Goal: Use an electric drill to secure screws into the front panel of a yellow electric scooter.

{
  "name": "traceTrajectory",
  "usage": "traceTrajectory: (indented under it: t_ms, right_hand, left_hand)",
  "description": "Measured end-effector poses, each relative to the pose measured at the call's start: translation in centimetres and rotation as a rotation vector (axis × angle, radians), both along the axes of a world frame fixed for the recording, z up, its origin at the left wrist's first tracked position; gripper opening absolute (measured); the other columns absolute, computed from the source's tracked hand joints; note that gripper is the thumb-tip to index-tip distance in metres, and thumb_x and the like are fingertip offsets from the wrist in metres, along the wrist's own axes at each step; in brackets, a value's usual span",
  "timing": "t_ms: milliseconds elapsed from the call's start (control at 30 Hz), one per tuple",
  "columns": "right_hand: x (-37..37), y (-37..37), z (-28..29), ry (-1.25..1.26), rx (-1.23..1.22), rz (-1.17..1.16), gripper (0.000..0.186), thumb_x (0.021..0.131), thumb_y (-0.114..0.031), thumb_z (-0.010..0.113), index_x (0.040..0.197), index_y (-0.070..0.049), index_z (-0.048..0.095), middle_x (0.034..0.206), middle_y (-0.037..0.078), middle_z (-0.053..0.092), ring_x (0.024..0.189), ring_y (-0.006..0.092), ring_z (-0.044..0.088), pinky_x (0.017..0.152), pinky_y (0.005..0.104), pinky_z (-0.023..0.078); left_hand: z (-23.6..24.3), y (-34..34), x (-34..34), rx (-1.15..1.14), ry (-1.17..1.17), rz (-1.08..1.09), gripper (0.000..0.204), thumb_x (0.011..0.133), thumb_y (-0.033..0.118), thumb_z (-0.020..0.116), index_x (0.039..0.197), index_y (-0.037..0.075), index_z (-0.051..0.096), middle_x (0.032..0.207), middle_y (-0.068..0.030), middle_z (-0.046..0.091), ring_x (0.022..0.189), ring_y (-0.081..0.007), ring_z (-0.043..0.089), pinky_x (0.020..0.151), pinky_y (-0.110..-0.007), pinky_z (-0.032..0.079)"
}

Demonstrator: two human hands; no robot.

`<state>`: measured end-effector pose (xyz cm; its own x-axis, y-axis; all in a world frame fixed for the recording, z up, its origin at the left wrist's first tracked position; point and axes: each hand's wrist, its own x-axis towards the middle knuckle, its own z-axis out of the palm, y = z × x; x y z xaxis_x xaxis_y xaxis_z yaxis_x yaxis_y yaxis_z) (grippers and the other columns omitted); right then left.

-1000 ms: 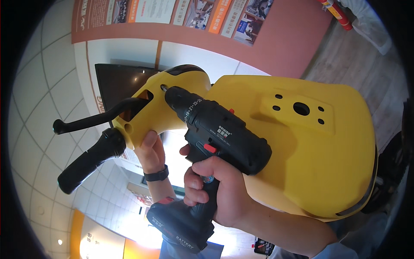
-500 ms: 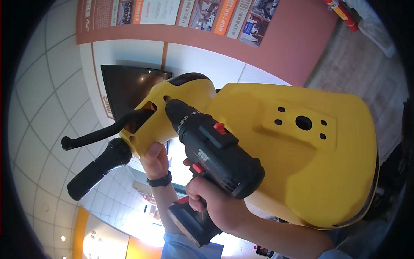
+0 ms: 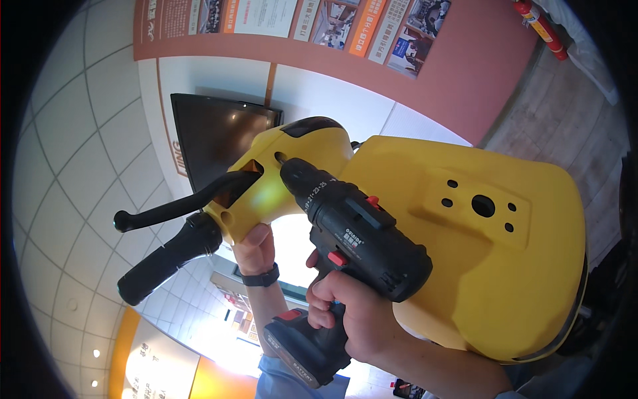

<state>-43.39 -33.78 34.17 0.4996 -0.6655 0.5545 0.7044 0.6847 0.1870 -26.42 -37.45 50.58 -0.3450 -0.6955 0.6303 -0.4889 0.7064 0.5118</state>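
My right hand (image 3: 352, 306) is wrapped around the grip of a black cordless drill (image 3: 362, 236) with red switches, a finger at the trigger. The drill's tip sits at a hole (image 3: 280, 157) in a yellow handlebar cover (image 3: 266, 199), and its lamp casts a bright spot there. How deep the bit reaches is hidden. My left hand (image 3: 256, 249), with a dark wristband, is closed on the lower edge of that cover, thumb on the outside. A black brake lever (image 3: 179, 209) and a black handlebar grip (image 3: 159, 269) stick out to the left.
A large yellow front panel (image 3: 432, 253) with several holes fills the right side. Behind stand a dark screen (image 3: 216, 136) and a wall board (image 3: 458, 86) with pictures. A red fire extinguisher (image 3: 541, 30) stands on the wood-look floor (image 3: 531, 120) at upper right.
A bright lamp spot now shows on the handlebar cover. The whole scene has shifted slightly right in view; both hands keep their holds and the drill stays at the same hole.
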Motion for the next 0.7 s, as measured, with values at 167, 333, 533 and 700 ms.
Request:
traceTrajectory:
  t_ms: [167, 333, 533, 700]
  right_hand:
    - [-1.1, -0.4, 0.3, -0.001, 0.056, 0.065, 0.012, 0.08, -0.01, 0.054, 0.07, -0.009, 0.048, 0.057, 0.002, 0.044, 0.05, 0.0102, 0.043, 0.054, 0.0271, 0.04]
    - [-0.4, -0.4, 0.2, -0.07, 0.046, 0.124, 0.012, 0.08, -0.008, 0.054, 0.091, -0.007, 0.05, 0.06, 0.002, 0.043, 0.05, 0.0102, 0.042, 0.055, 0.027, 0.039]
    - [-0.6, -0.8, -0.1, -0.115, 0.08, 0.265, 0.037, 0.073, -0.006, 0.05, 0.11, -0.006, 0.047, 0.063, 0.004, 0.045, 0.048, 0.0123, 0.039, 0.058, 0.0321, 0.039]
    - [-0.6, -0.7, -0.1, -0.134, 0.025, 0.233, 0.036, 0.077, -0.01, 0.052, 0.113, -0.008, 0.047, 0.063, 0.003, 0.047, 0.048, 0.011, 0.041, 0.059, 0.031, 0.038]
  left_hand:
    - [0.2, -0.1, 0.7, 0.048, 0.003, -0.018, 0.06, 0.065, -0.002, 0.067, 0.123, 0.005, 0.052, 0.117, -0.0053, 0.058, 0.114, -0.0242, 0.054, 0.105, -0.038, 0.039]
    - [0.2, -0.1, 0.3, 0.038, -0.014, -0.004, 0.061, 0.067, 0.002, 0.069, 0.125, 0.004, 0.051, 0.12, -0.0059, 0.057, 0.116, -0.024, 0.052, 0.106, -0.04, 0.037]
    - [0.3, -0.4, 1.2, 0.048, -0.024, 0.005, 0.063, 0.068, 0.006, 0.072, 0.127, 0.004, 0.051, 0.123, -0.0061, 0.056, 0.12, -0.0243, 0.05, 0.109, -0.04, 0.034]
    - [-0.1, 0.2, -0.3, -0.019, 0.023, 0.035, 0.059, 0.068, -0.003, 0.062, 0.126, 0.005, 0.05, 0.116, -0.0048, 0.056, 0.112, -0.0207, 0.052, 0.099, -0.037, 0.04]
